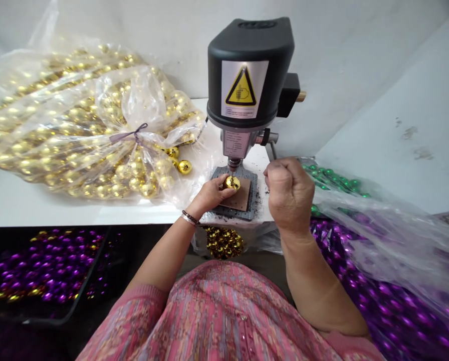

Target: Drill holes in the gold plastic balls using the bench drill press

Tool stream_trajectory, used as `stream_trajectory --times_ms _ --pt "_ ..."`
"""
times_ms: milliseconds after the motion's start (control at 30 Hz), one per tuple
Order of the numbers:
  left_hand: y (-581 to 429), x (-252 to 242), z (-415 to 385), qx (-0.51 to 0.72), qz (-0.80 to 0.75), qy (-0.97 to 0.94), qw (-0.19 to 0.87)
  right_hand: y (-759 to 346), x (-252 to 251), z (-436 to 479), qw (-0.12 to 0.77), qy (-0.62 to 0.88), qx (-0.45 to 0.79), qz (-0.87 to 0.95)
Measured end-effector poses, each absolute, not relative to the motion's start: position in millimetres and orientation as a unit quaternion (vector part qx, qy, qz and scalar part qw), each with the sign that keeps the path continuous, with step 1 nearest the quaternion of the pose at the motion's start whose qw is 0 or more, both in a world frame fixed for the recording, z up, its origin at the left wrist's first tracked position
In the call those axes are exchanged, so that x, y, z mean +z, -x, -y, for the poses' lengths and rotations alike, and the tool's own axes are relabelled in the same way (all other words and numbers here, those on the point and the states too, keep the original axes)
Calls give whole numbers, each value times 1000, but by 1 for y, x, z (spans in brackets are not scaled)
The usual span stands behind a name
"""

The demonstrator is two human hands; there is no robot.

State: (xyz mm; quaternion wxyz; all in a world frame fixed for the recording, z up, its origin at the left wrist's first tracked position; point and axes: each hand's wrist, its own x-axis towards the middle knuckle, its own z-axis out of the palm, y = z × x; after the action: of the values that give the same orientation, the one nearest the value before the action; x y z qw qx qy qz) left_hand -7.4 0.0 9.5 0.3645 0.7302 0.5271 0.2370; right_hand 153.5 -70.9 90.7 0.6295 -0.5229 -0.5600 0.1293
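Note:
My left hand (211, 194) pinches a shiny gold ball (232, 183) between thumb and fingers. The ball rests on a brown board (236, 199) over the grey base (251, 210) of a small bench drill press (250, 75). Its bit comes down onto the top of the ball, touching or nearly so. My right hand (290, 195) is closed in a fist to the right of the machine. The metal feed lever (272, 150) runs from the drill's side into this fist; its far end is hidden by my fingers.
A tied clear bag of gold balls (92, 125) lies left on the white table (59, 213), with loose gold balls (184, 167) beside it. Gold balls (224, 243) sit below the table edge. Purple balls (55, 265) are lower left; bagged green (333, 178) and purple balls (382, 301) are right.

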Motion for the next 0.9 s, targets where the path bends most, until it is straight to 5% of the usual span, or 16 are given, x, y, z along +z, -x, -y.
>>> stream_trajectory --times_ms 667,900 --pt "9 0 1 272 -500 -723 392 -155 20 52 687 462 84 554" --pt "6 -1 1 258 -525 -721 372 -156 79 52 708 462 151 512"
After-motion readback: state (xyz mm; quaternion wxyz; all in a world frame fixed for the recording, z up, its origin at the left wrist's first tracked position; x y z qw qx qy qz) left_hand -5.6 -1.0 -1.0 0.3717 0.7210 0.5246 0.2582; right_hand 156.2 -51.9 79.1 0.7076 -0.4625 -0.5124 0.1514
